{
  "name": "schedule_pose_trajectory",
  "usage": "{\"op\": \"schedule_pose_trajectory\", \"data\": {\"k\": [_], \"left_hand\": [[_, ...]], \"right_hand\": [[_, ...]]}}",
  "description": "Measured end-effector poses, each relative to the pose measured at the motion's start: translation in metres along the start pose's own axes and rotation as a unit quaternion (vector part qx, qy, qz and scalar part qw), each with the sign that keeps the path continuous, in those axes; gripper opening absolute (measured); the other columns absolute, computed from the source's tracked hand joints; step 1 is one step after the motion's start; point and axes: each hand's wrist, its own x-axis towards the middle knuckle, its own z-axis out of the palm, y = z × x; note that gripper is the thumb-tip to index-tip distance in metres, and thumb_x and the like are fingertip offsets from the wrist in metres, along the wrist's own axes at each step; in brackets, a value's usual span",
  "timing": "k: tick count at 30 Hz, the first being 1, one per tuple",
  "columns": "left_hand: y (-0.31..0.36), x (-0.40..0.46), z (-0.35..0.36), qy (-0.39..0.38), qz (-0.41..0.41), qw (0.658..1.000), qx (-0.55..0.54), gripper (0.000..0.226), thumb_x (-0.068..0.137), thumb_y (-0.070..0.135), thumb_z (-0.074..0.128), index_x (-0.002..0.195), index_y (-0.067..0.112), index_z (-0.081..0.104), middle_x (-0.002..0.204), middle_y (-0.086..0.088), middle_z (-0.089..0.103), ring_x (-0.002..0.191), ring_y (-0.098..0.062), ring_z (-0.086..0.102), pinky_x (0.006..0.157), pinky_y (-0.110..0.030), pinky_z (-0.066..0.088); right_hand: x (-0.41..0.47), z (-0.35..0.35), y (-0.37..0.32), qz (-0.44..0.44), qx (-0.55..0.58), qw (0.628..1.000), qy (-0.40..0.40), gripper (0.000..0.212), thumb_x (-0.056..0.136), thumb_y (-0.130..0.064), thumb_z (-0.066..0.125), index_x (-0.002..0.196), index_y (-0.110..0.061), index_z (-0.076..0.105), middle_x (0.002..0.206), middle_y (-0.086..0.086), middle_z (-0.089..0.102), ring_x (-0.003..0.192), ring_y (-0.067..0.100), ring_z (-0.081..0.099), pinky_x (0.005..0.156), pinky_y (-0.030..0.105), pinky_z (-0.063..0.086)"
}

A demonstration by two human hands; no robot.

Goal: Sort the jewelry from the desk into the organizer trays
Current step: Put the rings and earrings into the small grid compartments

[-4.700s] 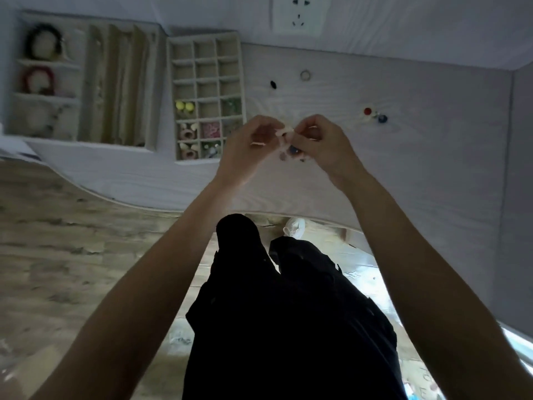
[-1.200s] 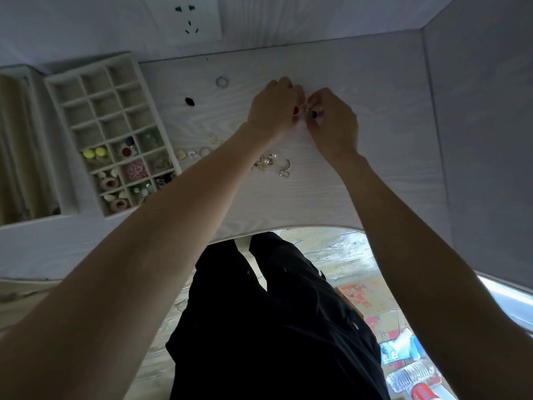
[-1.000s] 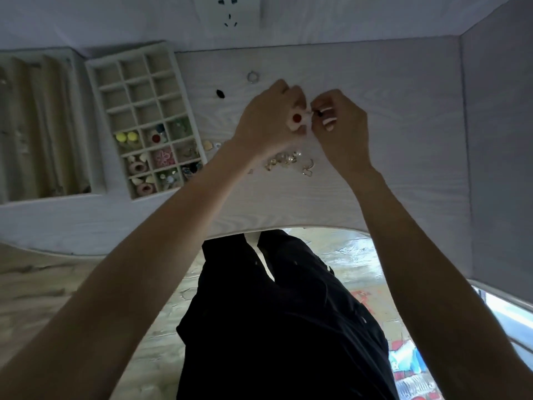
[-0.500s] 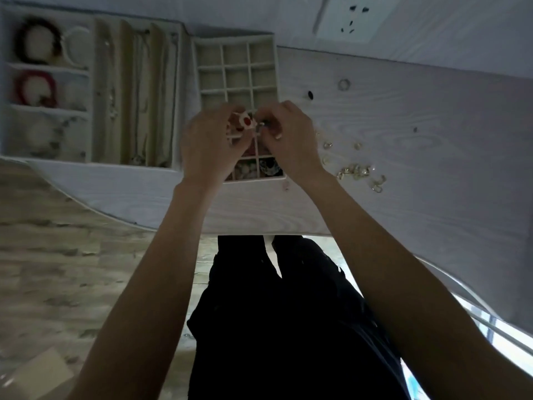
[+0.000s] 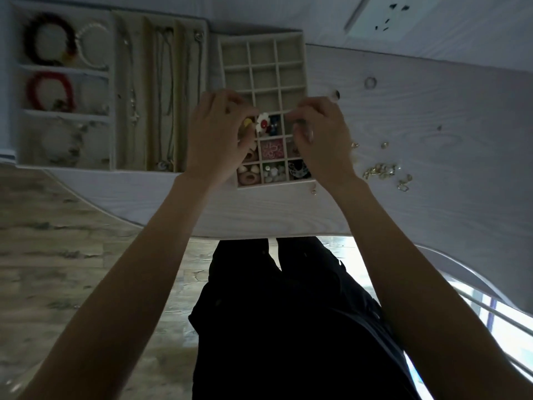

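Note:
My left hand (image 5: 215,140) and right hand (image 5: 323,137) hover close together over the beige grid tray (image 5: 304,67). At the tips of my left fingers is a white flower earring with a red centre (image 5: 262,124), held over a middle compartment beside a blue piece (image 5: 274,126). My right fingers are curled in a pinch; the small dark earring in them is mostly hidden. The tray's near compartments hold pink, white and dark pieces. Loose gold earrings (image 5: 379,171) lie on the desk to the right.
A larger tray (image 5: 112,90) on the left holds bracelets and necklaces. A ring (image 5: 370,82), a dark bead (image 5: 336,94) and small gold bits (image 5: 384,144) lie on the white desk (image 5: 447,111). A wall socket (image 5: 383,18) is behind. The curved desk edge is just below my wrists.
Both hands carried the flower earring and its partner from the right of the desk to the grid tray. In the last half second they lowered slightly and drew a little apart.

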Motion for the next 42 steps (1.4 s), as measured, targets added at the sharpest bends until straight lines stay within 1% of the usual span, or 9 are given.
{"op": "schedule_pose_trajectory", "data": {"k": [4,11,16,19,23,30,34,38,42], "left_hand": [[0.002,0.013,0.005,-0.011,0.005,1.0,0.005,0.025,0.089,0.036,0.055,0.093,0.016,0.068,0.103,-0.009,0.06,0.103,-0.029,0.053,0.088,-0.037,0.043],[0.008,0.021,0.009,0.002,0.001,1.0,0.0,0.019,0.084,0.031,0.06,0.079,0.016,0.071,0.099,-0.006,0.061,0.1,-0.029,0.053,0.087,-0.037,0.043],[0.007,0.023,0.01,0.0,0.005,1.0,-0.012,0.019,0.086,0.033,0.061,0.084,0.018,0.073,0.101,-0.004,0.061,0.104,-0.028,0.052,0.093,-0.037,0.04],[0.004,0.025,0.01,0.003,0.016,1.0,-0.01,0.02,0.086,0.034,0.061,0.085,0.018,0.073,0.103,-0.002,0.061,0.103,-0.026,0.052,0.089,-0.031,0.037],[0.004,0.027,0.009,-0.006,-0.041,0.997,-0.059,0.024,0.09,0.032,0.058,0.093,0.013,0.071,0.111,-0.001,0.057,0.113,-0.023,0.046,0.095,-0.027,0.031],[0.008,0.027,0.014,-0.045,-0.069,0.99,-0.118,0.029,0.089,0.035,0.059,0.094,0.009,0.072,0.112,-0.003,0.057,0.114,-0.026,0.043,0.099,-0.033,0.035],[0.006,0.026,0.015,-0.055,-0.084,0.978,-0.184,0.032,0.087,0.038,0.057,0.092,0.01,0.071,0.108,0.001,0.053,0.114,-0.024,0.042,0.099,-0.041,0.04],[0.005,0.023,0.015,-0.035,-0.087,0.986,-0.137,0.027,0.089,0.034,0.059,0.094,0.01,0.07,0.113,-0.002,0.055,0.114,-0.021,0.042,0.098,-0.028,0.032],[0.007,0.018,0.02,-0.015,-0.105,0.986,-0.127,0.028,0.089,0.036,0.058,0.093,0.011,0.07,0.114,-0.003,0.055,0.112,-0.022,0.045,0.096,-0.026,0.033]], "right_hand": [[-0.002,0.013,-0.004,-0.031,-0.061,0.998,-0.006,0.013,0.077,-0.004,0.063,0.088,-0.007,0.069,0.101,0.014,0.062,0.09,0.034,0.055,0.071,0.033,0.047],[-0.005,0.016,-0.006,-0.018,-0.058,0.998,0.014,0.013,0.076,-0.002,0.062,0.086,-0.006,0.068,0.1,0.014,0.062,0.09,0.033,0.056,0.071,0.034,0.048],[-0.005,0.016,-0.008,-0.021,-0.077,0.997,0.01,0.011,0.077,-0.004,0.061,0.086,-0.006,0.068,0.1,0.013,0.062,0.09,0.031,0.055,0.07,0.033,0.047],[-0.005,0.017,-0.009,-0.038,-0.099,0.994,0.001,0.013,0.077,-0.006,0.06,0.087,-0.005,0.068,0.102,0.013,0.062,0.091,0.032,0.056,0.07,0.035,0.048],[-0.004,0.016,-0.008,-0.021,-0.085,0.996,-0.004,0.017,0.077,-0.008,0.059,0.092,-0.005,0.067,0.104,0.014,0.062,0.093,0.032,0.055,0.072,0.039,0.05],[0.0,0.016,-0.008,0.013,-0.078,0.996,-0.031,0.023,0.076,-0.014,0.062,0.097,-0.008,0.068,0.109,0.013,0.06,0.099,0.032,0.053,0.078,0.038,0.047],[0.002,0.016,-0.009,0.032,-0.048,0.998,-0.026,0.021,0.076,-0.015,0.066,0.095,-0.007,0.068,0.107,0.014,0.06,0.097,0.031,0.052,0.077,0.027,0.038],[0.005,0.019,-0.007,0.027,-0.047,0.998,-0.044,0.016,0.074,-0.022,0.069,0.086,-0.01,0.069,0.104,0.011,0.06,0.096,0.031,0.05,0.078,0.027,0.037],[0.007,0.02,-0.008,0.022,-0.068,0.995,-0.063,0.016,0.075,-0.021,0.066,0.082,-0.008,0.069,0.104,0.012,0.06,0.097,0.032,0.05,0.081,0.034,0.041]]}}
